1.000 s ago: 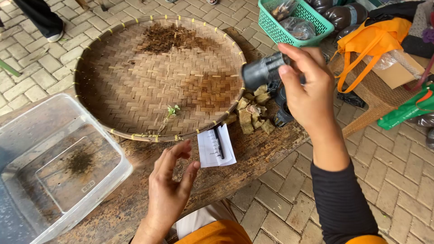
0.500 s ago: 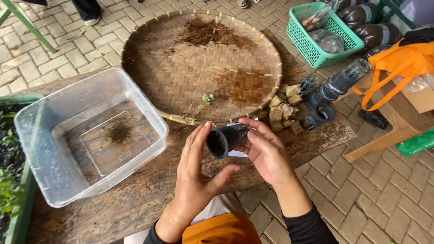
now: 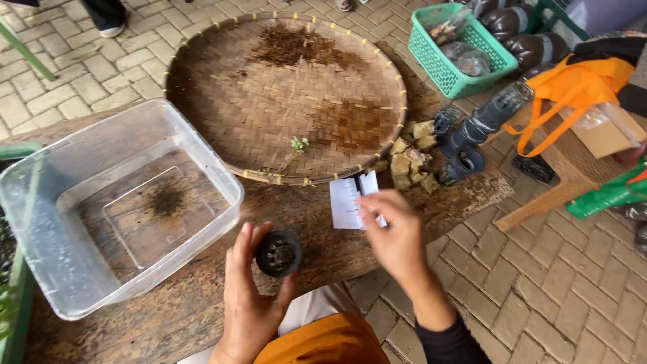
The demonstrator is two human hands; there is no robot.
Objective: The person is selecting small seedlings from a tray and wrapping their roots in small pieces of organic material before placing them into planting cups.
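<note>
Left hand: your left hand (image 3: 253,296) is curled round a small black plastic pot (image 3: 278,253), thumb on one side and fingers on the other, pinching it at the rim.
Pot: it lies tilted on its side in that grip, its perforated base turned up towards you, held above the near edge of the wooden table (image 3: 162,317).
Right hand: your right hand (image 3: 397,236) reaches forward with loosely bent fingers, the fingertips (image 3: 367,205) resting on a white paper slip (image 3: 350,199); whether they pinch it or only press on it is not clear.
Paper slip: one, lying flat on the table just beside the pot, between the pot and the tray.
Tray: one round woven bamboo tray (image 3: 222,81) beyond the slip, holding two dark patches of soil and one small green seedling (image 3: 298,143).
Tub: one clear plastic tub (image 3: 40,195) at your left, with water and a dark clump inside.
Cubes: a small heap of tan cubes (image 3: 411,158) by the tray's right rim.
Stacked pots: one stack of black pots (image 3: 482,125) lying beside the cubes.
Basket: one green basket (image 3: 431,57) at the far right.
</note>
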